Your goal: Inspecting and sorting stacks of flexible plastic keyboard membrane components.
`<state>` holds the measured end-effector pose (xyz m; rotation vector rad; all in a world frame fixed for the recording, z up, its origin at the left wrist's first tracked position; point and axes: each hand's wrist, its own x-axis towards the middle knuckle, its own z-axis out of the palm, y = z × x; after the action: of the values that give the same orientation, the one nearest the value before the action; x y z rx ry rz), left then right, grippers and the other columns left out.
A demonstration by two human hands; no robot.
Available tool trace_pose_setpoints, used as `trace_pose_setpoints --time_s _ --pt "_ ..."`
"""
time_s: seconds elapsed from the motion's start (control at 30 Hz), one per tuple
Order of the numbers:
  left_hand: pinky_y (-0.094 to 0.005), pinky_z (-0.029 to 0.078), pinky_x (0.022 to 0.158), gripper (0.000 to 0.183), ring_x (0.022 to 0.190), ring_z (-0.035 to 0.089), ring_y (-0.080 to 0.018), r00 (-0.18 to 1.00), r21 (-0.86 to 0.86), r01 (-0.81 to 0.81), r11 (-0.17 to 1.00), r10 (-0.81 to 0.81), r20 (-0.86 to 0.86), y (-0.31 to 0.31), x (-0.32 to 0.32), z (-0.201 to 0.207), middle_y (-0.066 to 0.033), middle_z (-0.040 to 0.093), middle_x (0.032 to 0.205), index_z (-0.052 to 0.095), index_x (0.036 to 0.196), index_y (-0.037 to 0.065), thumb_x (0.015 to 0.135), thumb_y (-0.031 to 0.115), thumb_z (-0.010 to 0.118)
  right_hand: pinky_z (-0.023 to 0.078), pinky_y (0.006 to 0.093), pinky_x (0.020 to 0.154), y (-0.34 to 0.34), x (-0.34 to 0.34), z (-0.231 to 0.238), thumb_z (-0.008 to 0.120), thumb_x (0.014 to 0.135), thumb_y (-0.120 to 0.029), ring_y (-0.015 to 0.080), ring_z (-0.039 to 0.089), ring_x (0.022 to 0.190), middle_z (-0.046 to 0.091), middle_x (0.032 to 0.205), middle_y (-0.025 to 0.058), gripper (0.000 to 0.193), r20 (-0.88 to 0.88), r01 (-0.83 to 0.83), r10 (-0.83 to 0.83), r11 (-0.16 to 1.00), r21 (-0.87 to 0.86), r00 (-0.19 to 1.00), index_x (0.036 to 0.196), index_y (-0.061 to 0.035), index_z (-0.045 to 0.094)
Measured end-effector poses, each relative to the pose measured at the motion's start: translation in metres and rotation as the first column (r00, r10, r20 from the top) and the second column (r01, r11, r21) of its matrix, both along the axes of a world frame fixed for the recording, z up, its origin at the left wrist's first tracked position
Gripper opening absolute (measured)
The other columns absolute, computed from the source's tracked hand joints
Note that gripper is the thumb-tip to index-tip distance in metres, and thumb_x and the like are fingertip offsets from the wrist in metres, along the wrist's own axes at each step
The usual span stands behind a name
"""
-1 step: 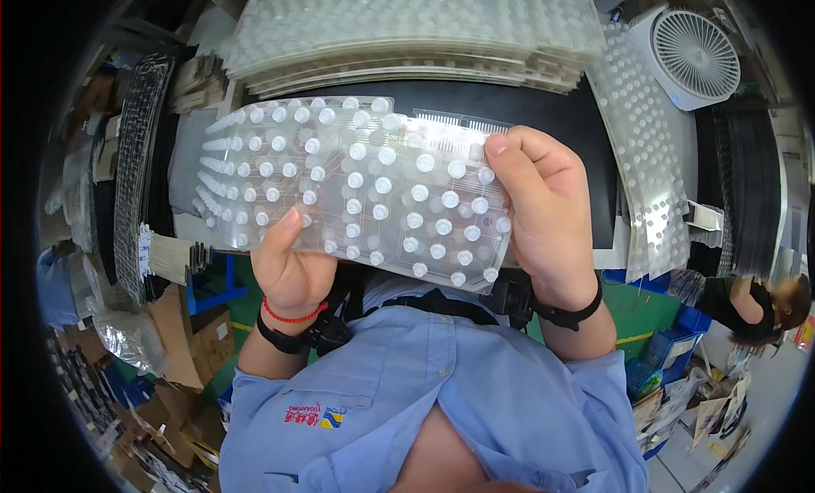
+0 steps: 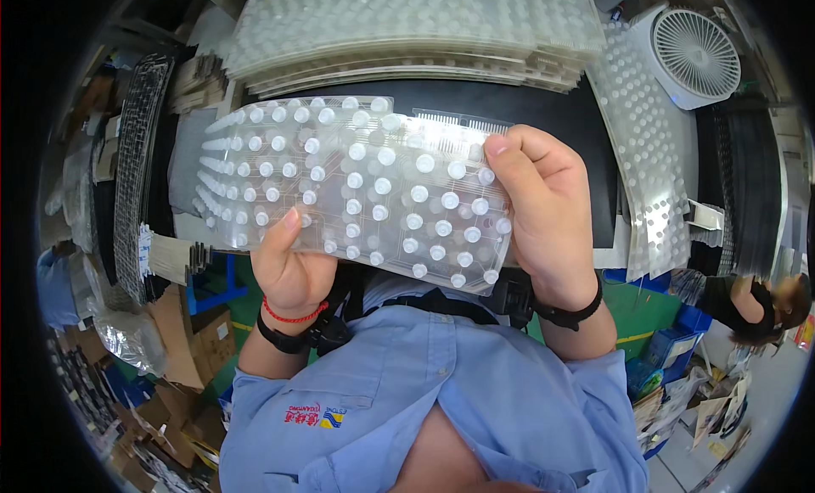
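Observation:
Between my two hands I hold up a clear plastic keyboard membrane sheet (image 2: 340,190), covered with rows of whitish rubber domes and fine printed traces. My left hand (image 2: 293,268) grips its lower edge, thumb on the front, fingers hidden behind. My right hand (image 2: 543,200) pinches the right end, thumb on top near the upper corner. A tab with a comb of fine lines sticks up at the sheet's upper right edge. Behind it lies a black mat (image 2: 543,111) on the table.
A tall stack of similar domed sheets (image 2: 407,35) stands at the back. More domed sheets (image 2: 649,170) lie on the right, beside a white fan (image 2: 696,56). Dark strips (image 2: 140,170) are piled at the left. Another person (image 2: 751,306) is at the far right.

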<state>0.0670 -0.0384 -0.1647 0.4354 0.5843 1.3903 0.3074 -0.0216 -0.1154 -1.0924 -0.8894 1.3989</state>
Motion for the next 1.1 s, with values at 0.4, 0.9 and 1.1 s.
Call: trace_pose_setpoints --time_s 0.4,0.9,1.1 --pt "-0.0453 0.039 0.103 0.045 0.121 0.052 -0.0285 0.997 0.084 0.074 0.994 -0.075 0.008 -0.001 -0.002 -0.002 -0.0145 0.055 0.130 0.044 0.134 -0.002 0.092 0.012 0.048 0.035 0.0173 0.055 -0.002 -0.007 0.006 0.061 0.095 -0.014 -0.0015 0.043 0.062 0.055 0.070 -0.0062 0.017 -0.043 0.041 -0.041 0.999 0.001 0.998 0.084 -0.0004 0.060" --pt "-0.0450 0.037 0.105 0.043 0.122 0.051 -0.0282 1.000 0.039 -0.005 0.999 0.005 0.003 0.004 0.002 0.000 -0.0153 0.054 0.130 0.047 0.130 -0.005 0.092 0.014 0.048 0.042 0.0178 0.051 -0.014 -0.003 -0.004 0.060 0.096 -0.019 0.0017 0.052 0.061 0.060 0.074 -0.0007 0.018 -0.080 0.102 -0.108 0.992 -0.071 0.991 0.091 -0.0045 0.050" --pt "-0.0446 0.036 0.105 0.042 0.122 0.051 -0.0284 1.000 0.043 0.024 0.999 -0.025 0.016 0.004 0.001 -0.001 -0.0156 0.054 0.131 0.048 0.129 -0.007 0.092 0.014 0.048 0.043 0.0182 0.049 -0.011 0.000 -0.007 0.059 0.097 -0.021 0.0022 0.053 0.060 0.060 0.072 -0.0007 0.020 -0.090 0.089 -0.094 0.994 -0.063 0.991 0.089 -0.0042 0.053"
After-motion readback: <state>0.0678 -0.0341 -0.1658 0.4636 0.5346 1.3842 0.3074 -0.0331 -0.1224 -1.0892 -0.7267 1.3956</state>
